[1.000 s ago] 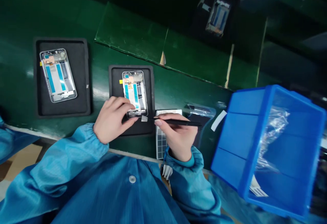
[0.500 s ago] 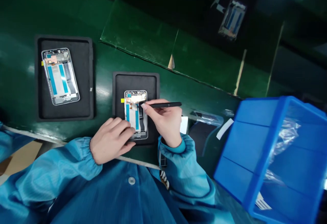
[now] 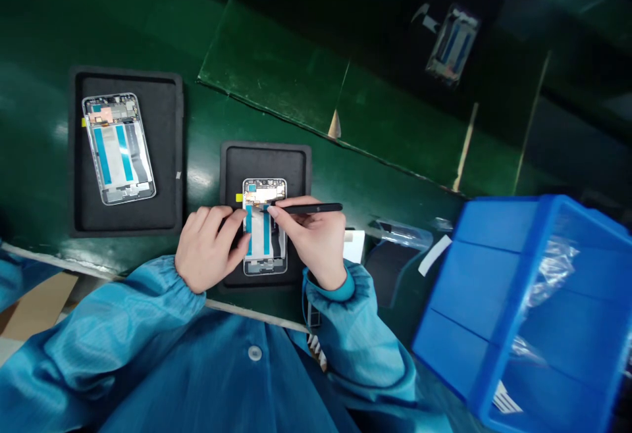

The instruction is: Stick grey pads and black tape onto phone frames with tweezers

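An opened phone (image 3: pixel 259 242) with its inner parts and two blue strips showing lies in a black foam tray (image 3: pixel 301 163). My right hand (image 3: pixel 316 239) grips black tweezers (image 3: pixel 316 208), held nearly level, their tips over the upper middle of the phone. Whether a small piece is between the tips, I cannot tell. At the phone's left edge is my left hand (image 3: pixel 212 245), fingers apart and bent, with fingertips touching or close to the frame. A yellow tab (image 3: pixel 239 197) sticks out from the phone's upper left side.
On the left, a second black tray (image 3: pixel 165 216) holds another opened phone (image 3: pixel 118 156). A blue bin (image 3: pixel 469 255) with clear plastic inside stands at the right. Between lie a white strip (image 3: pixel 434 255) and a dark sheet (image 3: pixel 390 265). A raised green ledge (image 3: pixel 276 71) runs behind.
My right hand has carried the tweezers, with a small pale piece at their tips, from below the phone up to its upper middle. My left hand has shifted from the phone's bottom to its left edge.
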`<state>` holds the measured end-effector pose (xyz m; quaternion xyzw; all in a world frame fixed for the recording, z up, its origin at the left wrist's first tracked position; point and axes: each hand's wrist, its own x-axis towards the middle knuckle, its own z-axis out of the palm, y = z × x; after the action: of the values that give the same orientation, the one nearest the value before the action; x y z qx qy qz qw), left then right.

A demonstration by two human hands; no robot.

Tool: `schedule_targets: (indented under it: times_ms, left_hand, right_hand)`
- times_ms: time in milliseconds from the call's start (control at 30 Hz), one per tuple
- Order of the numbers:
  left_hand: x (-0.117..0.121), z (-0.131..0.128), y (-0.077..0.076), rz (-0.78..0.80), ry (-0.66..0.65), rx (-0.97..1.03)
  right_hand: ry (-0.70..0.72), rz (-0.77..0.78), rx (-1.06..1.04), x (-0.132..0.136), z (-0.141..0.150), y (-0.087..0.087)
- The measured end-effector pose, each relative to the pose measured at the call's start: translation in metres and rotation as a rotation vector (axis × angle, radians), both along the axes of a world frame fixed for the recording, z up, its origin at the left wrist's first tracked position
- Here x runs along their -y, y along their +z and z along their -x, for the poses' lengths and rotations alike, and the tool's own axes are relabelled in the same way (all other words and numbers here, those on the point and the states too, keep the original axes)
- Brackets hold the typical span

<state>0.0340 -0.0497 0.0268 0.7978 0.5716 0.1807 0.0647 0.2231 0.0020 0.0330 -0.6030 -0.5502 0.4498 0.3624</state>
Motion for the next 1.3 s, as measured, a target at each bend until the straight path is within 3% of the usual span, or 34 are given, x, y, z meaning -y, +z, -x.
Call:
schedule_targets:
  times_ms: [467,867,1300]
  left_hand:
    - [-0.001,0.000,0.001,0.001,0.002,-0.007]
    - [-0.007,-0.003,0.010,0.065,-0.053,-0.211]
    - [-0.004,-0.009,0.010,0.068,-0.029,-0.217]
  right_hand:
    - [0.011,-0.010,0.002,0.000,-0.001,-0.001]
    - [-0.119,-0.004,-0.065,0.003,-0.002,0.000]
    - [-0.169,0.010,-0.102,0.002,-0.002,0.001]
